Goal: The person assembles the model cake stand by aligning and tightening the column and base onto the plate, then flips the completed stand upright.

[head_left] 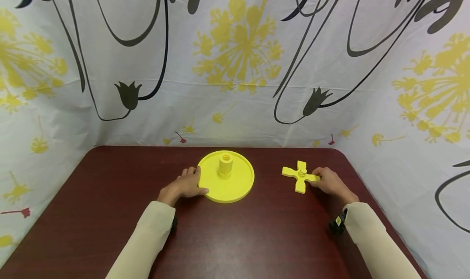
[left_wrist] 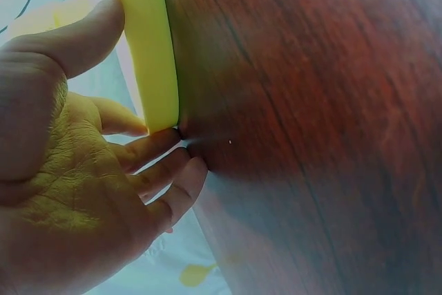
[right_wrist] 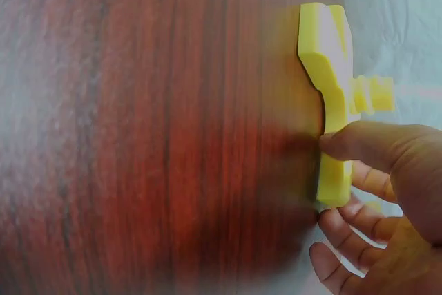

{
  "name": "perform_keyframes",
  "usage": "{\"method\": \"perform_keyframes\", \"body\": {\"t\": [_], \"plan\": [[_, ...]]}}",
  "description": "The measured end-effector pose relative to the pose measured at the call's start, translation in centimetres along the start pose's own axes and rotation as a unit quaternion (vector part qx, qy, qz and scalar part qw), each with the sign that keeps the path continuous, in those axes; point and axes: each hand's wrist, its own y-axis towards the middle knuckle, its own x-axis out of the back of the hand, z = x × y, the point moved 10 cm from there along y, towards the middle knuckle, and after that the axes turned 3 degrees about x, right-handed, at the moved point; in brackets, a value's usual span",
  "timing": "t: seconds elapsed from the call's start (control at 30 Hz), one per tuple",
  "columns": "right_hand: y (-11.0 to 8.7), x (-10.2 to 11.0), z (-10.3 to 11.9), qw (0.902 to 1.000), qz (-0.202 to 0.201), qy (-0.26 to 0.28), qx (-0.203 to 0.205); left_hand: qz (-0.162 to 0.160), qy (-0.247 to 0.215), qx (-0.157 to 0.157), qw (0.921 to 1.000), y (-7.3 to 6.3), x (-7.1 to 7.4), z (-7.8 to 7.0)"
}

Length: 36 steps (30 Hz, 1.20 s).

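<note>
A yellow round plate (head_left: 235, 185) with a raised rim lies on the dark red-brown table in the head view. From its middle rises a short hollow post (head_left: 225, 166). My left hand (head_left: 185, 183) holds the plate's left edge, thumb and fingers spread along the rim (left_wrist: 153, 53). To the right lies a yellow cross-shaped piece (head_left: 300, 184) with four arms and a threaded stud (right_wrist: 373, 94) standing up from its centre. My right hand (head_left: 329, 182) pinches its right arm between thumb and index finger; the other fingers are loosely bent beside it.
The wooden table (head_left: 257, 238) extends toward me, its far edge just behind the plate. A white cloth (head_left: 227, 120) with yellow and grey flower prints hangs behind and at both sides. A dark wrist device (head_left: 337, 225) sits at my right cuff.
</note>
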Motion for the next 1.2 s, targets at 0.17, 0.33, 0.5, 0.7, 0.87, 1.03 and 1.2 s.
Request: {"method": "perform_keyframes", "body": {"t": [0.17, 0.33, 0.5, 0.7, 0.87, 1.03, 1.2], "plan": [[0.3, 0.3, 0.2, 0.9995, -0.014, 0.029, -0.004, 0.001, -0.003, 0.007, 1.0, -0.2, 0.1, 0.0], [0.9, 0.9, 1.0, 0.9959, -0.05, 0.075, 0.003, 0.002, -0.004, 0.004, 1.0, -0.3, 0.0, -0.2], [1.7, 1.5, 2.9, 0.9872, -0.082, 0.136, 0.017, 0.002, -0.007, 0.006, 1.0, -0.3, 0.0, -0.1], [2.9, 2.0, 6.0, 0.9768, -0.113, 0.179, 0.033, 0.003, 0.0, 0.007, 1.0, -0.2, 0.0, 0.0], [4.0, 2.1, 9.2, 0.9681, -0.131, 0.21, 0.034, 0.004, 0.001, 0.011, 0.9999, -0.2, 0.0, 0.0], [5.0, 1.8, 12.4, 0.9553, -0.145, 0.257, 0.021, 0.003, -0.002, 0.015, 0.9999, -0.1, 0.0, 0.0], [5.7, 1.8, 16.3, 0.9424, -0.15, 0.291, 0.068, 0.006, 0.005, 0.02, 0.9998, -0.1, -0.1, 0.0]]}}
